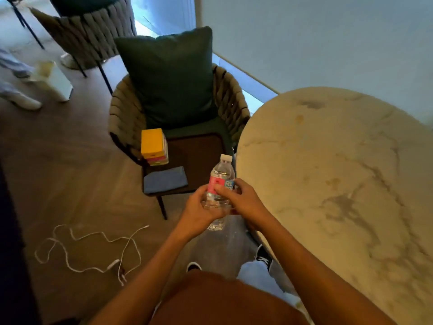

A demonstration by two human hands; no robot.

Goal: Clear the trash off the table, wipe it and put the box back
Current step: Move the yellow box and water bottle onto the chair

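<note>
Nearest, both hands meet on a clear plastic water bottle point(220, 184), held upright in the air just left of the table's rim. The left hand point(199, 207) wraps its curled fingers round the ribbed lower body, while the right hand point(243, 200) curls its fingers and thumb over the pink and blue label. The bottle has a white screw cap and a see-through wall; whether any water is inside cannot be told.

Below the forearms, a dark shoe point(263, 254) stands on the wood-grain floor point(70, 172), and a thin white cable point(93, 249) lies in loose loops to the left, well apart from the chair legs, with bare floor around it.

To the right, the round marble table point(339, 172) shows a smooth pale top with grey veins and a few yellowish stains; its curved edge runs just beside the chair.

Beyond the hands, a woven rope armchair point(234, 99) holds a dark square tray point(199, 156) on its seat. A folded blue cloth point(165, 179) lies flat at the tray's near edge, and a yellow box point(152, 144) stands upright at its left side. A dark green cushion point(168, 78) leans against the chair back.

Farther left, a white bin point(56, 83) stands on the floor, blurred, near a second woven chair point(93, 31).
</note>
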